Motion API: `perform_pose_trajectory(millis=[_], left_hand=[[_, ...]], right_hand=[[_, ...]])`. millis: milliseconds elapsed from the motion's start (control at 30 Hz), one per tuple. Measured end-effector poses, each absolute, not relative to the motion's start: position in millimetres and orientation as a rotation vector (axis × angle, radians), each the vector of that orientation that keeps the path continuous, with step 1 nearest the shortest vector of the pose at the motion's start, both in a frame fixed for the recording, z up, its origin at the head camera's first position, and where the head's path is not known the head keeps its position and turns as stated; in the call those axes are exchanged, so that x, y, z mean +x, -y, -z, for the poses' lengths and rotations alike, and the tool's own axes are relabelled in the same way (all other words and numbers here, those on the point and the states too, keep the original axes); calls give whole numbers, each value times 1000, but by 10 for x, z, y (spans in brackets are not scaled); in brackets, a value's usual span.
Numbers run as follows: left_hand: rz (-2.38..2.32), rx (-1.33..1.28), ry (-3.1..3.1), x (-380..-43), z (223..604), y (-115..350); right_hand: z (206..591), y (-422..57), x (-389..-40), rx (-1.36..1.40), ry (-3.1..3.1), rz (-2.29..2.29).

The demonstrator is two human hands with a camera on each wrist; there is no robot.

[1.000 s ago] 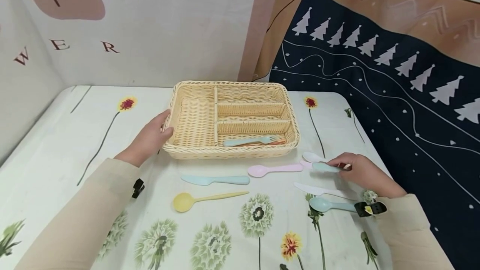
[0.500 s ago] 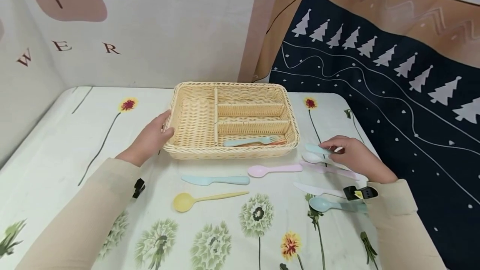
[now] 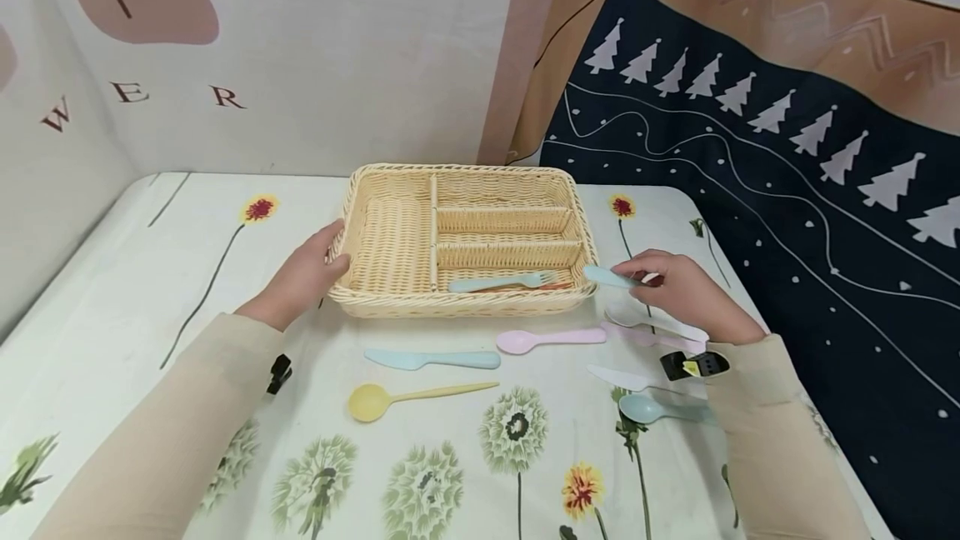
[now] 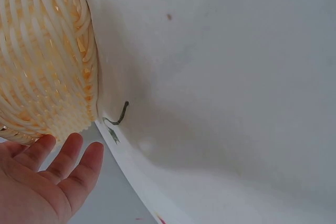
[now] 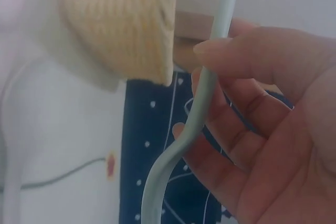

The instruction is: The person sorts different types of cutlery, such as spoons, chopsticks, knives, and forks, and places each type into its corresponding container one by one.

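Observation:
My left hand [image 3: 303, 277] grips the left end of the wicker basket [image 3: 457, 303], thumb over the rim and fingers along the outer wall. In the left wrist view, those fingers [image 4: 84, 174] lie against the weave. Between thumb and fingers, my right hand [image 3: 686, 294] pinches a light blue piece of cutlery [image 3: 606, 277] just off the basket's right end. The right wrist view shows its bent neck [image 5: 181, 142] edge-on; its working end is hidden in the head view. A light blue fork [image 3: 502, 282] lies in the basket's front right compartment, over something orange.
Before the basket lie a pink spoon [image 3: 551, 340], a light blue knife [image 3: 431, 359] and a yellow spoon [image 3: 371, 402]. A white spoon [image 3: 630, 317], a white knife [image 3: 622, 377] and a light blue spoon [image 3: 645, 409] lie near my right forearm. Walls stand behind the table.
My right hand has lifted the light blue piece of cutlery and carried it up and left to the basket's right end. My left hand has stayed on the basket.

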State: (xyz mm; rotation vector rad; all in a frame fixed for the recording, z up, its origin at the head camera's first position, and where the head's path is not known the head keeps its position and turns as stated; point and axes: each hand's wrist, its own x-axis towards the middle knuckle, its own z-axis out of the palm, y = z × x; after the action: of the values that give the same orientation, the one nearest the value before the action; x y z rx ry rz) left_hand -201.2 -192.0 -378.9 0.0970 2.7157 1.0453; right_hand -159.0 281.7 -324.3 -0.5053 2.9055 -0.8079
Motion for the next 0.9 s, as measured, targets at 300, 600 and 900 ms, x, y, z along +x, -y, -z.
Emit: perform_pose_trajectory(millis=[300,600,900], left_hand=[[-1045,105,-2711,-2006,3775,1917],[-1043,108,-2716,-2022,3786,1915],[-1043,108,-2713,-2024,3787,1921]], right_hand=[[3112,-2592,-1711,-536,-2868,820],[3021,-2364,-1858,-590,-2834,804],[2981,-2087,-2013,-620,-2745,802]])
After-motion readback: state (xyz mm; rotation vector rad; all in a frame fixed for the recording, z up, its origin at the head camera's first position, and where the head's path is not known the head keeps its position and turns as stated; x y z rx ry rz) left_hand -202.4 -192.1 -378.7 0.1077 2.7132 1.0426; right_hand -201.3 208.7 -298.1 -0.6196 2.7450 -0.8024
